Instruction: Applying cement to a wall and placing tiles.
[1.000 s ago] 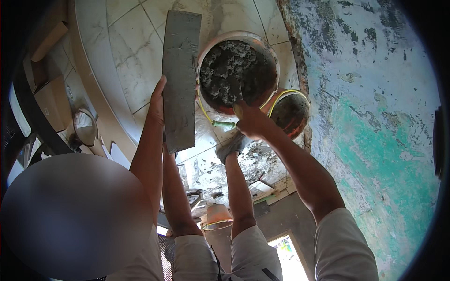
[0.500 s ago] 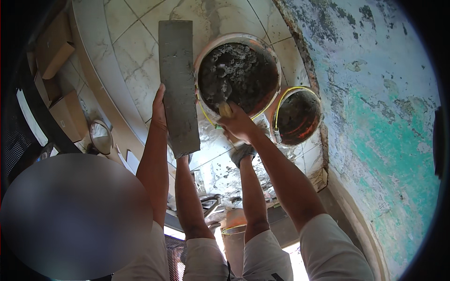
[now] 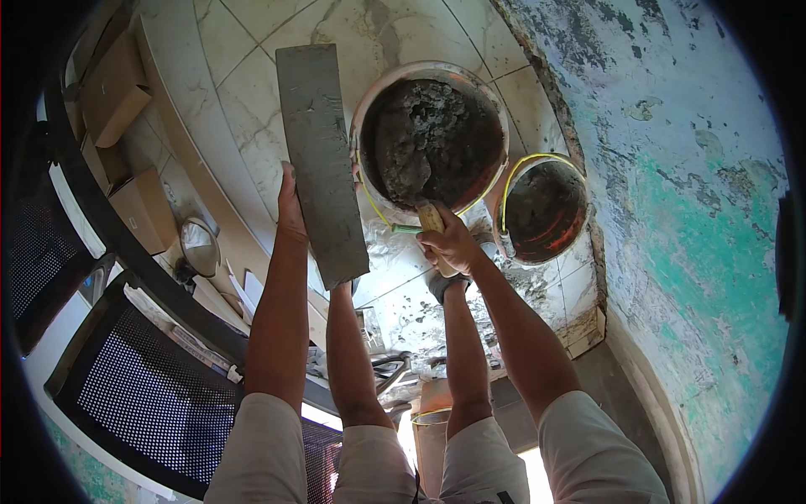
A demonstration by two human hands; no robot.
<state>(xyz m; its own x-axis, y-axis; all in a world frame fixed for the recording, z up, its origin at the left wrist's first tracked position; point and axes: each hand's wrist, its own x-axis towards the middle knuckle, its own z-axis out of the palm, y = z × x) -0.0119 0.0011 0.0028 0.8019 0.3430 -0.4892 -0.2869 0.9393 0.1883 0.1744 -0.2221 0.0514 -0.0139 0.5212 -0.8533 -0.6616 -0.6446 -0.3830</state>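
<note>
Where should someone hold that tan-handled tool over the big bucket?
Probably around the tan handle, from the near side, as the right hand does: it slants back over the big bucket's rim toward the person, its far end pointing into the grey mix.

White light burns out low down beside my beige cloth shorts (image 3: 483,462); soft glare lies on the cream marbled floor tiles (image 3: 393,265), while the dark grey lumpy mortar (image 3: 445,126) looks dim. Fisheye bends straight edges near the rim.
</note>
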